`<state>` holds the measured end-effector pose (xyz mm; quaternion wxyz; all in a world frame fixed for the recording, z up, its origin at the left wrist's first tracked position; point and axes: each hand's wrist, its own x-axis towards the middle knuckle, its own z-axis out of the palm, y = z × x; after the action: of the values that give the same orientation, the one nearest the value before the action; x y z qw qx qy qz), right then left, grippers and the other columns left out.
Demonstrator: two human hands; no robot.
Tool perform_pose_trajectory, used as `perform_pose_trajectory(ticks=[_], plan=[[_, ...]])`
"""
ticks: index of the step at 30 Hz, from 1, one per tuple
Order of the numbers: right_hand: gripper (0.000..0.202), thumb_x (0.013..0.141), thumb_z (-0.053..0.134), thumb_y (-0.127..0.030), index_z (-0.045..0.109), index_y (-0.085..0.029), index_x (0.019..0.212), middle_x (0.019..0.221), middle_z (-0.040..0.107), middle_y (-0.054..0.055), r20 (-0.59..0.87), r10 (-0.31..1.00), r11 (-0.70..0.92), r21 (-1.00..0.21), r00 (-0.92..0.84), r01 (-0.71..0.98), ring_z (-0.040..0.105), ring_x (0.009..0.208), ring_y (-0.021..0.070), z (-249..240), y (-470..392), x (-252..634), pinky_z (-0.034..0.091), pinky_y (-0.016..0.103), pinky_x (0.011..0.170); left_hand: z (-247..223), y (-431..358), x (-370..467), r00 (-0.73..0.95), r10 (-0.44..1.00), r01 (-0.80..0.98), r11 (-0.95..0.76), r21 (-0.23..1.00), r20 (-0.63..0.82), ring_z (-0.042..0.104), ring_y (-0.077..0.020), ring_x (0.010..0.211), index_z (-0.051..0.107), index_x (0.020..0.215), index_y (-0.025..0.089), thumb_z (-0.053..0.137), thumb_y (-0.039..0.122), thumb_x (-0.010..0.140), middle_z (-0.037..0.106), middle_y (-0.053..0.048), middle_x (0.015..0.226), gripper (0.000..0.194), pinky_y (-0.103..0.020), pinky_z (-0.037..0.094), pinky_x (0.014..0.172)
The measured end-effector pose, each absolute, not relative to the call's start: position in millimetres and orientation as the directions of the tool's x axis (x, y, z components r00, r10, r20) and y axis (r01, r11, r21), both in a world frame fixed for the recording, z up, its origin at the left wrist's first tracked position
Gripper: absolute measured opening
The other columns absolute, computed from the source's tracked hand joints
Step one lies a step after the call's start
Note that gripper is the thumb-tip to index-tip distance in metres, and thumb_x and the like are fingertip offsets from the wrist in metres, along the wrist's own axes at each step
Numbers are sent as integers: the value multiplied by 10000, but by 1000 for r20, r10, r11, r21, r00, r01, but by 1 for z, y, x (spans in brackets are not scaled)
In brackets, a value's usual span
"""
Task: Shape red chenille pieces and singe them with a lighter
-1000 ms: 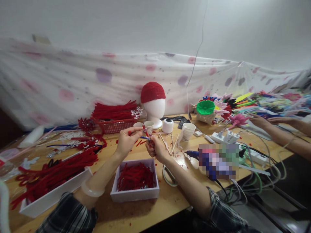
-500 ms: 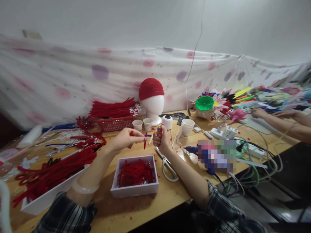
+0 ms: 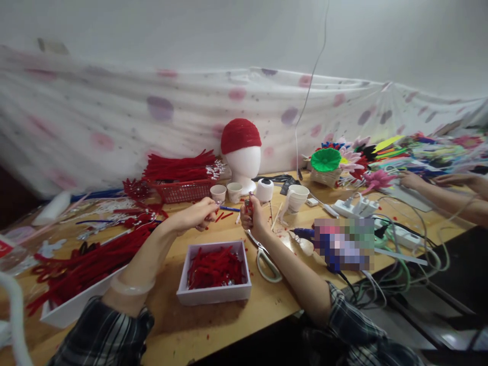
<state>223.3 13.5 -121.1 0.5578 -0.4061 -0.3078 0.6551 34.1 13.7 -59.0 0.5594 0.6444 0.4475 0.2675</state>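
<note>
My left hand point(image 3: 202, 214) is closed in a pinch over the table, in front of the paper cups point(image 3: 218, 194); whatever is between its fingers is too small to make out. Small red strips point(image 3: 226, 216) lie just right of it. My right hand point(image 3: 254, 218) is wrapped round a red lighter point(image 3: 248, 207), thumb at its top. Below both hands stands a white box point(image 3: 213, 295) holding short red fuzzy pieces point(image 3: 215, 268). Scissors point(image 3: 269, 267) lie beside the box, partly under my right forearm.
Behind stand a foam head point(image 3: 244, 165) with a red cap and a red basket point(image 3: 183, 192) of red stems. A white box of red strips point(image 3: 95, 262) is at left. Power strips point(image 3: 354, 206), cables and another person's hands point(image 3: 414, 183) are at right.
My left hand has turned and its fingers have curled in; the red piece with a pale centre no longer shows upright at its fingertips. The view has shifted slightly.
</note>
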Motion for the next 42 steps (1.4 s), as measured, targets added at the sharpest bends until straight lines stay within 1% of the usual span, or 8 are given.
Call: perform_pose_trajectory(ticks=[4, 8, 11, 16, 21, 26, 34, 42], plan=[[564, 880, 404, -655, 391, -211, 533, 374, 226, -90, -190, 977, -211, -880, -92, -426, 103, 344, 52, -124, 13, 218, 70, 190, 345, -59, 18, 38, 406, 912, 63, -94, 994, 60, 313, -54, 423, 521, 664, 193, 778, 486, 662, 438, 74, 528, 390, -198, 237, 434], [540, 877, 394, -635, 400, -213, 539, 370, 232, -90, -161, 981, -190, -904, -106, -384, 116, 338, 54, -127, 12, 217, 73, 198, 349, -59, 20, 42, 263, 936, -73, -222, 972, 234, 575, -130, 637, 687, 667, 155, 868, 501, 530, 678, -36, 680, 413, -247, 438, 610], [490, 856, 407, -607, 409, -216, 561, 375, 231, -94, -128, 985, -162, -921, -116, -355, 110, 342, 55, -128, 10, 217, 73, 202, 356, -58, 19, 45, 161, 957, -168, -215, 962, 242, 662, -197, 792, 767, 728, 160, 903, 508, 452, 756, -75, 790, 464, -304, 498, 764], [351, 800, 439, -533, 460, -215, 652, 399, 255, -109, -113, 987, -146, -932, -117, -332, 104, 352, 61, -128, 9, 216, 68, 194, 365, -60, 15, 51, 75, 952, -153, -284, 946, 298, 698, -226, 832, 801, 757, 170, 900, 506, 480, 785, -89, 833, 447, -344, 527, 827], [293, 769, 443, -483, 463, -214, 655, 397, 267, -107, -105, 984, -145, -944, -146, -295, 101, 353, 59, -130, 7, 211, 70, 196, 366, -67, 14, 56, 66, 930, -104, -353, 930, 361, 695, -206, 788, 814, 805, 177, 876, 529, 542, 794, -85, 849, 444, -328, 538, 803], [292, 795, 453, -466, 516, -196, 700, 403, 281, -102, -68, 982, -116, -955, -177, -273, 119, 360, 62, -134, 6, 209, 84, 197, 377, -68, 11, 57, 104, 936, -115, -325, 939, 337, 694, -219, 796, 811, 808, 163, 865, 548, 559, 785, -89, 822, 462, -319, 540, 763], [305, 785, 456, -489, 517, -202, 701, 405, 263, -109, -52, 983, -99, -958, -175, -271, 104, 366, 66, -133, 7, 211, 81, 205, 377, -65, 11, 56, 81, 940, -139, -318, 938, 331, 693, -204, 791, 818, 811, 168, 886, 519, 522, 791, -86, 855, 459, -319, 540, 797], [333, 797, 450, -504, 508, -202, 670, 406, 264, -103, -41, 984, -89, -957, -174, -277, 108, 364, 64, -133, 7, 211, 76, 203, 371, -69, 13, 57, 83, 937, -156, -323, 934, 338, 697, -198, 796, 821, 818, 184, 881, 494, 559, 793, -75, 854, 409, -317, 543, 797]])
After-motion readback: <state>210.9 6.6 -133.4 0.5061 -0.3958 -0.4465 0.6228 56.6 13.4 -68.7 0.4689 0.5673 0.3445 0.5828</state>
